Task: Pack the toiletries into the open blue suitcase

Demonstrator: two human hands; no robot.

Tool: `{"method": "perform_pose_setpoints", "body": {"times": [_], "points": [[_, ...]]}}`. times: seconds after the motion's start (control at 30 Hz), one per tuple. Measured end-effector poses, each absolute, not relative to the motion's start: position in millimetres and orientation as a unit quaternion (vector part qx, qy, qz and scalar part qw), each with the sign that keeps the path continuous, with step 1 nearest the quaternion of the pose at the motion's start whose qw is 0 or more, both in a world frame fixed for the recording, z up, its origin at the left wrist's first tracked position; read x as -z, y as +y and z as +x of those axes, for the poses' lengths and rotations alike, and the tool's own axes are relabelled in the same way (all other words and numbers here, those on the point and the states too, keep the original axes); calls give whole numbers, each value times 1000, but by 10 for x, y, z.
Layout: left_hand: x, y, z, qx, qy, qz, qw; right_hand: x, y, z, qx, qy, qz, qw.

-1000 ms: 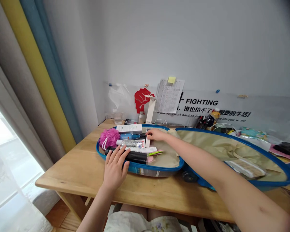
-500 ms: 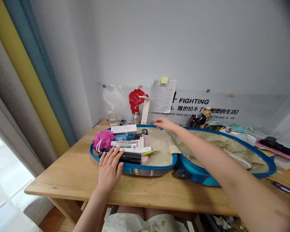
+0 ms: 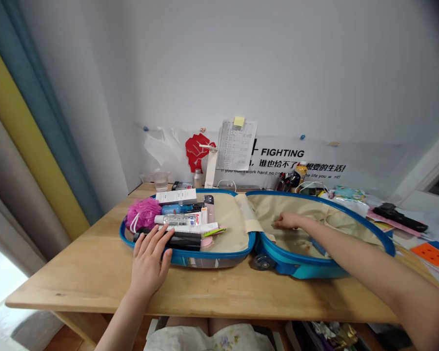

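An open blue suitcase with beige lining lies on the wooden table. My left hand rests with fingers stretched out on the near rim and a long black case in the left half. Beside it lie a clear tube with a white cap, a purple bath puff, a white box, a blue bottle and a green-yellow slim item. Over the right half, my right hand has its fingers curled together; whatever they hold, if anything, is hidden. Under that forearm a blue thing shows partly.
Behind the suitcase stand a clear cup, a small bottle, a white lamp-like stand and an orange-capped bottle. Papers, a black object and an orange card lie at the right.
My right hand has drawn back from the suitcase's far edge and moved right, into the right half. My left hand stays on the black case. The view has shifted slightly right.
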State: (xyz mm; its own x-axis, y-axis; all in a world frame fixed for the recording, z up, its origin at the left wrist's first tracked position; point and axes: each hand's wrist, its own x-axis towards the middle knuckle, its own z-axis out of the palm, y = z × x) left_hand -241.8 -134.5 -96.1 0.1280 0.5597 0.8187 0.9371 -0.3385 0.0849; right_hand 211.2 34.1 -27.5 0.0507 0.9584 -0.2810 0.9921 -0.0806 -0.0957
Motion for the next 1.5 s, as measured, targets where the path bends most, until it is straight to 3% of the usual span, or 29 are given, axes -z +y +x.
{"method": "perform_pose_setpoints", "body": {"times": [0.17,0.37,0.47,0.73,1.5], "points": [[969,-1342,-2419,405,-519,-713,241,336,375,2043,105,703,701,59],[976,-1336,-2425,407,-522,-711,237,-107,259,2148,112,748,654,35],[973,-1338,-2422,405,-524,-711,236,-228,11,2254,122,766,627,68],[951,-1347,-2407,413,-518,-711,236,-58,-508,2420,93,779,608,122],[955,-1357,-2422,396,-533,-711,230,35,-552,2332,118,762,633,70]]}}
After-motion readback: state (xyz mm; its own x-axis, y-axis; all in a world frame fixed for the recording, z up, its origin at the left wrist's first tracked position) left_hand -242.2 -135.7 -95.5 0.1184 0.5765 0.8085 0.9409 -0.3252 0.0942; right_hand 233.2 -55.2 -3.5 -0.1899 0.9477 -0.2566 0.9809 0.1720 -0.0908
